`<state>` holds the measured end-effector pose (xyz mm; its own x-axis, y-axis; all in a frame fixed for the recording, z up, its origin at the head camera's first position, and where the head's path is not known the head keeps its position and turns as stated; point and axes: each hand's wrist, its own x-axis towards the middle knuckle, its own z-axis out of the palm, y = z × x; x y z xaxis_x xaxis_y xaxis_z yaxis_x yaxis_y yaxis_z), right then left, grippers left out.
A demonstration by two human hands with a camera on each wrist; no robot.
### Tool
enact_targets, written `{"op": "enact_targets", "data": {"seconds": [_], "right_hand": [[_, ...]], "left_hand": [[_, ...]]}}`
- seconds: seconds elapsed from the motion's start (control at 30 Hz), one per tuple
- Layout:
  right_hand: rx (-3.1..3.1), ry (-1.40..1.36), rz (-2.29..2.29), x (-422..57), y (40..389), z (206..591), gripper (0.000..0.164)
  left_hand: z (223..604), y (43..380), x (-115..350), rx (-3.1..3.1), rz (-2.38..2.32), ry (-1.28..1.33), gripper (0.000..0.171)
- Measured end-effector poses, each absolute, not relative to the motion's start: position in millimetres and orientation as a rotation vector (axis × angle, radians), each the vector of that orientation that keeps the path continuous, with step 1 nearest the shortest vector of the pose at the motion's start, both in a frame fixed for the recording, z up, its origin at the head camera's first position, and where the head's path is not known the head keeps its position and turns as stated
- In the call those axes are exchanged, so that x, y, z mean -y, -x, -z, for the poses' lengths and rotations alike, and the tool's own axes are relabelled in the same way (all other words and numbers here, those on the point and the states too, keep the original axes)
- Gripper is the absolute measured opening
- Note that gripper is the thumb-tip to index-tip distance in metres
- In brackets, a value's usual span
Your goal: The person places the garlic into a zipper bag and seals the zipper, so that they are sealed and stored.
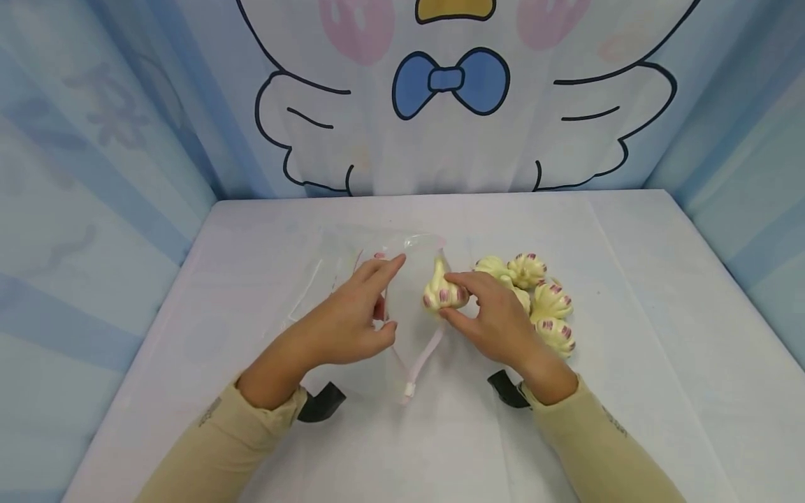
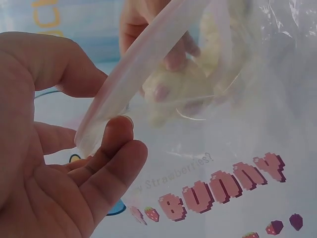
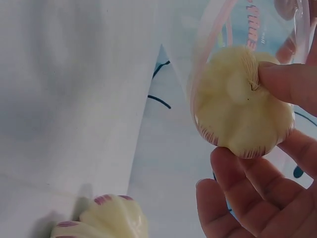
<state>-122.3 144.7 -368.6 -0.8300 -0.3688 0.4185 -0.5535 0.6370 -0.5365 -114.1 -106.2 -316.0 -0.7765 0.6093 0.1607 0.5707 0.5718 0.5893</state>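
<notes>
My right hand grips a garlic bulb, pale yellow with purple streaks, between thumb and fingers. That bulb is at the mouth of a clear zip bag printed with pink "BUNNY" lettering. Thumb and fingers of my left hand hold the bag's pinkish zip edge, as the left wrist view shows, and the mouth is spread apart. Close to my right hand lies a cluster of several more garlic bulbs, partly hidden behind that hand.
A white-covered table carries everything. Blue and white curtains with a cartoon print enclose its back and sides. A black strap end hangs at the left wrist, another black piece at the right.
</notes>
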Motion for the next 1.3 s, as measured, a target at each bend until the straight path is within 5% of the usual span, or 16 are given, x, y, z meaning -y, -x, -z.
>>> {"op": "enact_targets", "data": {"seconds": [1.3], "right_hand": [[2.746, -0.764, -0.959, -135.2, 124.0, 370.0, 0.042]], "left_hand": [[316.8, 120.6, 97.7, -2.715, -1.139, -0.966, 0.085]]}}
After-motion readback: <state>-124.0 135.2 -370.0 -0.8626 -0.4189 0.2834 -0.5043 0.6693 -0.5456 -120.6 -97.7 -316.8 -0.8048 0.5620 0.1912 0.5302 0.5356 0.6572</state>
